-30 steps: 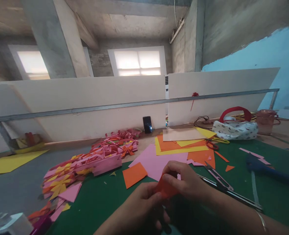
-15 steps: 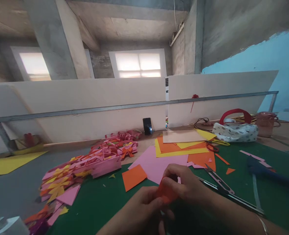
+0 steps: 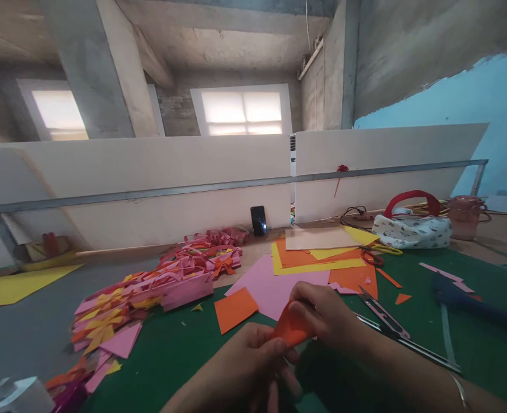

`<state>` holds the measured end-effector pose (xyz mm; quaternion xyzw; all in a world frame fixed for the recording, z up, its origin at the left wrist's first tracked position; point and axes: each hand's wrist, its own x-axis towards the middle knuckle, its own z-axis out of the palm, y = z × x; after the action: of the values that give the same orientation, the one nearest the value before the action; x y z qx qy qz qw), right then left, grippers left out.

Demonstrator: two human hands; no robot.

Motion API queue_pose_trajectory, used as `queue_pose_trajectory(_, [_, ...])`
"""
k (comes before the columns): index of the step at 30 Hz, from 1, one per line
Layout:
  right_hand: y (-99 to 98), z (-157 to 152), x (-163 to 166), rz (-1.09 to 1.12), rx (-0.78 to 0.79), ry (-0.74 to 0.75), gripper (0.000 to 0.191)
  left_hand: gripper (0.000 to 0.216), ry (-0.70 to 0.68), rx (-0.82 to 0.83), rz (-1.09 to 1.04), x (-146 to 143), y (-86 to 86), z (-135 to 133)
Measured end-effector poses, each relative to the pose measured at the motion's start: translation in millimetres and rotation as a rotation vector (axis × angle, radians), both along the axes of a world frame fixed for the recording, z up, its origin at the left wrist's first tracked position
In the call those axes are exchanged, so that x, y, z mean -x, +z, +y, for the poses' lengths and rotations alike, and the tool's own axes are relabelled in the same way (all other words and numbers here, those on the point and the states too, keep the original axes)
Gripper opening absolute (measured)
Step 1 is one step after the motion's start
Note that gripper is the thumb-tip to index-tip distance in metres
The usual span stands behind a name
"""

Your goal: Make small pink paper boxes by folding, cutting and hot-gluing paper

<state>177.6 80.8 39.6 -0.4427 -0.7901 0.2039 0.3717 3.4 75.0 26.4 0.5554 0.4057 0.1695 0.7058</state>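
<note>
Both of my hands hold one small piece of orange paper above the green mat. My left hand pinches its lower left side between thumb and fingers. At its upper right side, my right hand grips the paper with fingers curled over the edge. The piece looks folded, though the hands cover part of it. Just left of the hands, a flat orange paper square lies on the green mat. Behind them is a sheet of pink paper.
Thread snips and a metal ruler-like strip lie beside my right forearm. Cut paper pieces are heaped at left. Red-handled scissors, a patterned bag, a pink jug and a phone stand or lie farther back.
The orange paper has turned in my hands and shows more of its face. My right hand has shifted slightly up and right; the left remains pinched on the paper.
</note>
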Motion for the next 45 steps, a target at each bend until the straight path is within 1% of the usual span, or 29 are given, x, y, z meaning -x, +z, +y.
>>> queue_pose_trajectory(3, [3.3,3.0,-6.9,-0.006,-0.026,-0.014,0.011,0.031,0.007,0.035,-0.008,3.0,-3.9,1.7])
queue_pose_trajectory(6, [11.1,8.5,-20.1,0.045,-0.033,-0.124,0.012,0.031,0.057,0.024,-0.013,8.3,-5.6,5.2])
queue_pose_trajectory(8, [15.7,11.1,-26.9,0.072,-0.014,-0.182,0.013,0.035,0.168,-0.050,-0.028,11.2,-1.7,8.7])
queue_pose_trajectory(9, [16.8,11.4,-28.1,0.069,-0.013,-0.181,0.013,0.037,0.244,-0.105,-0.036,11.9,1.9,10.2])
queue_pose_trajectory(11, [15.7,9.7,-25.2,0.040,-0.033,-0.123,0.012,0.044,0.351,-0.206,-0.027,11.7,10.2,11.9])
queue_pose_trajectory(12, [13.8,7.9,-21.5,0.025,-0.044,-0.078,0.012,0.047,0.365,-0.252,-0.006,10.6,13.8,11.8])
queue_pose_trajectory(14, [8.7,3.4,-12.3,0.006,-0.070,-0.011,0.011,0.050,0.313,-0.330,0.067,6.9,17.0,10.1])
queue_pose_trajectory(16, [4.3,-0.6,-3.9,-0.006,-0.078,0.023,0.010,0.048,0.224,-0.392,0.114,2.7,14.2,7.9])
queue_pose_trajectory(18, [1.9,-3.0,1.1,-0.018,-0.072,0.033,0.010,0.045,0.155,-0.414,0.090,-0.5,7.4,6.9])
queue_pose_trajectory(20, [1.4,-3.5,2.6,0.000,-0.030,0.050,0.010,0.042,0.143,-0.420,0.040,-2.1,1.5,7.0])
queue_pose_trajectory(22, [1.8,-2.9,2.0,0.036,0.061,0.062,0.006,0.038,0.187,-0.451,0.034,-2.6,0.2,6.6])
queue_pose_trajectory(24, [1.7,-1.9,0.9,0.055,0.187,0.071,0.015,0.033,0.237,-0.526,0.053,-2.6,3.7,4.9])
queue_pose_trajectory(26, [1.0,-0.9,-0.2,0.067,0.330,0.120,0.023,0.030,0.254,-0.581,0.075,-2.1,9.0,2.3])
queue_pose_trajectory(28, [0.5,0.3,-2.1,0.075,0.446,0.180,0.020,0.028,0.249,-0.604,0.093,-0.9,13.0,0.6])
queue_pose_trajectory(30, [1.4,2.0,-6.0,0.065,0.500,0.186,0.013,0.028,0.253,-0.619,0.121,1.2,14.6,0.7])
queue_pose_trajectory(33, [6.2,4.5,-15.7,0.015,0.515,0.140,0.010,0.031,0.291,-0.643,0.177,3.7,15.2,2.1])
queue_pose_trajectory(35, [10.7,4.8,-22.7,-0.016,0.537,0.146,0.011,0.032,0.310,-0.625,0.195,3.6,16.3,1.8])
queue_pose_trajectory(40, [20.8,1.6,-35.1,-0.084,0.569,0.187,0.013,0.031,0.275,-0.585,0.171,0.9,19.6,-1.7])
queue_pose_trajectory(43, [23.4,2.0,-37.6,-0.081,0.502,0.197,0.014,0.030,0.290,-0.605,0.186,2.6,18.5,-0.3])
queue_pose_trajectory(45, [22.1,3.5,-35.5,-0.028,0.451,0.226,0.015,0.030,0.292,-0.629,0.189,4.1,17.3,1.2])
